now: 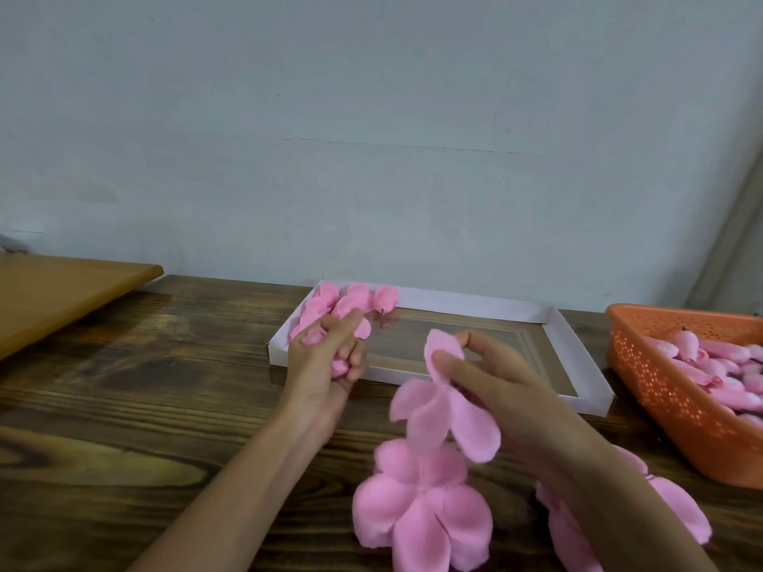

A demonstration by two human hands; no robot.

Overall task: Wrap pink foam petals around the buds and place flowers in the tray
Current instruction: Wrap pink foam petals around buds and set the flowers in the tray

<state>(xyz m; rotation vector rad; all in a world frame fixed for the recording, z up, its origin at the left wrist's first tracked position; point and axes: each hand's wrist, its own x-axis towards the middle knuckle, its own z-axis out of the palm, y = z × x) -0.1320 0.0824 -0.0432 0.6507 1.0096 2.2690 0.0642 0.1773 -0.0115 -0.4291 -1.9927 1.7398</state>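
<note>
Above the near left corner of the tray (pixel 475 304), the left hand (pixel 326 361) grips a pink foam flower (pixel 339 368), its fingers curled round it so that only parts of the pink show between them. Whether the petals are fully closed round the bud cannot be told from this blurred view. Just to the right, over the tray's front edge, the right hand (pixel 508 390) pinches a loose petal piece (pixel 437 410) between thumb and forefinger. One lobe stands up past the fingertips and the other lobes hang down below the hand, clear of the tabletop (pixel 144 386).

Beneath the hanging lobes, a spread petal sheet (pixel 421 513) lies flat on the dark wood, near the bottom of the view. More pink petals (pixel 677 505) lie beside it, partly hidden under the right forearm.

Inside the shallow white tray, a cluster of finished flowers (pixel 347 301) is packed into the far left corner, some of them behind the left hand; the rest of the tray's glossy floor is bare.

At the right edge stands an orange perforated basket (pixel 660 390) holding a heap of pale pink buds (pixel 718 367). A lighter wooden board (pixel 53 299) sits at the far left, and a plain pale wall (pixel 371 117) rises behind everything.
</note>
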